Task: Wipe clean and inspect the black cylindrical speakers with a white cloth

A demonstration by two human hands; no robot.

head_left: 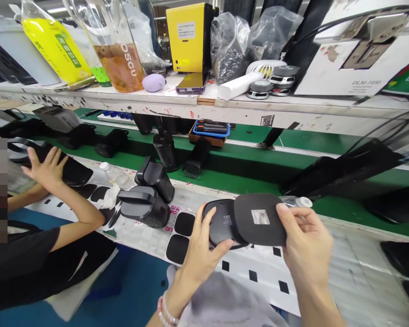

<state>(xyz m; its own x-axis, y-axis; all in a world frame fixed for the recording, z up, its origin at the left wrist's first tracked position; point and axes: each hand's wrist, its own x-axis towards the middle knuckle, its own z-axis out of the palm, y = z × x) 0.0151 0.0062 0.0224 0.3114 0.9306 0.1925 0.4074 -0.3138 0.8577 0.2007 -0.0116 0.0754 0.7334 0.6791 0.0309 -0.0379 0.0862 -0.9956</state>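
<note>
Along a workbench topped with pale translucent sheeting (351,259), in front of a dark green surface (252,176), the left hand (202,250) clasps a black rounded-square plastic housing (221,222) by its rim, while the right hand (309,238) pinches the right edge of a thin matte-black pad (262,234) overlapping the housing's right side. Good alignment would probably come from holding the housing steady and squaring the corners before any pressing. The housing's flat face points up toward the camera, its long axis hidden; the pad looks nearly equal-sided.
</note>
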